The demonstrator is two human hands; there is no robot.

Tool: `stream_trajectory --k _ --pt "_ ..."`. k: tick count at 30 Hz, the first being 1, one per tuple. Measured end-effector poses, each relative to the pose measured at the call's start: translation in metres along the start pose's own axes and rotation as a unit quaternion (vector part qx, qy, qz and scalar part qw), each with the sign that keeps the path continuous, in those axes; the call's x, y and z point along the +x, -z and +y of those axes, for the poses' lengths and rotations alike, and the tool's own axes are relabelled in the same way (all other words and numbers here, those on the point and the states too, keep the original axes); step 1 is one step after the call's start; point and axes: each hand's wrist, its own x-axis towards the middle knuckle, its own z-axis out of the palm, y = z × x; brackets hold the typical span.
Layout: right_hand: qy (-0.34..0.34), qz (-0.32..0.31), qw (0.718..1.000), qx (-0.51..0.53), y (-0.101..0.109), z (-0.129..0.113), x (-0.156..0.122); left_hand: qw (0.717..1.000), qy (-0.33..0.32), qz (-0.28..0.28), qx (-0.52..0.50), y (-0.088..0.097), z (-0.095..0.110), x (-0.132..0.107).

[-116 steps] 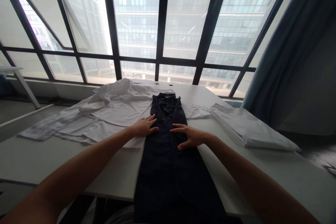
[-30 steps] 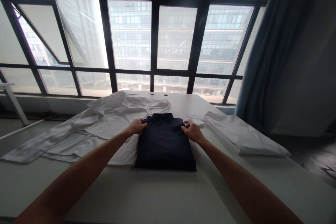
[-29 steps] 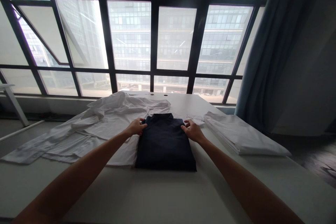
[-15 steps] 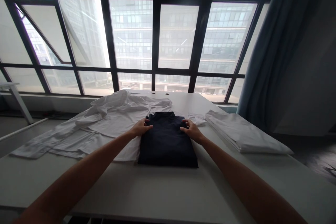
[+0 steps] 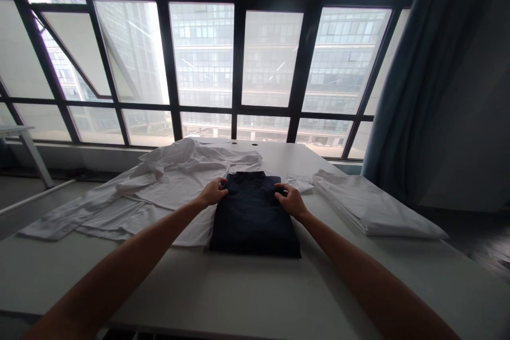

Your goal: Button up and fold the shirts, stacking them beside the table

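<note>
While the left hand (image 5: 213,193) is resting on the far left corner of a folded navy collared shirt (image 5: 254,218), the right hand (image 5: 290,201) is curling over its far right corner; both grips are bent down onto the cloth, though I cannot tell whether either is clamped on it; the shirt is lying flat near the middle of the worktop (image 5: 159,287); its left edge is lying against a crumpled white shirt (image 5: 167,180); a folded white cloth stack (image 5: 370,207) is sitting off to the right, near the worktop's edge.

Left hand (image 5: 213,193) curled palm-down, right hand (image 5: 290,200) curled palm-down
</note>
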Motion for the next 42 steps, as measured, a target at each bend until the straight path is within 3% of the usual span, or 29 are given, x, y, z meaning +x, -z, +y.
stream_trajectory --k 3,5,8,10,14,16,19,26,29,32,34,38,42 --pt "0.032 0.003 0.992 -0.124 0.005 -0.013 -0.005 0.984 -0.068 0.026 0.162 0.008 0.016 -0.02" --pt "0.056 0.006 0.977 -0.205 0.008 -0.029 -0.013 0.96 -0.154 0.024 0.231 0.005 0.031 -0.041" --pt "0.099 -0.006 0.964 -0.247 0.003 -0.059 -0.031 0.919 -0.314 -0.079 0.228 -0.014 0.051 -0.074" --pt "0.127 -0.045 0.962 -0.239 -0.008 -0.075 -0.046 0.899 -0.352 -0.128 0.227 -0.031 0.056 -0.09" --pt "0.106 -0.182 0.949 -0.234 -0.03 -0.083 -0.072 0.895 -0.312 -0.17 0.271 -0.053 0.048 -0.1" --pt "0.089 -0.218 0.943 -0.236 -0.035 -0.078 -0.078 0.899 -0.283 -0.169 0.289 -0.057 0.04 -0.099" --pt "0.065 -0.229 0.936 -0.258 -0.03 -0.068 -0.075 0.908 -0.248 -0.16 0.298 -0.055 0.03 -0.096" --pt "-0.079 -0.222 0.919 -0.317 -0.009 -0.043 -0.05 0.922 -0.153 -0.15 0.322 -0.044 0.018 -0.084" --pt "-0.067 -0.193 0.923 -0.328 -0.01 -0.042 -0.045 0.923 -0.098 -0.141 0.344 -0.043 0.023 -0.064" --pt "0.015 -0.166 0.933 -0.319 -0.016 -0.049 -0.041 0.914 -0.12 -0.134 0.363 -0.047 0.03 -0.028" --pt "0.048 -0.189 0.931 -0.308 -0.019 -0.05 -0.038 0.908 -0.13 -0.131 0.376 -0.049 0.028 0.001" --pt "-0.015 -0.247 0.921 -0.301 -0.015 -0.039 -0.03 0.922 -0.049 -0.122 0.365 -0.045 0.005 0.05" --pt "-0.027 -0.222 0.927 -0.302 -0.007 -0.029 -0.028 0.932 -0.041 -0.132 0.336 -0.035 -0.012 0.062"
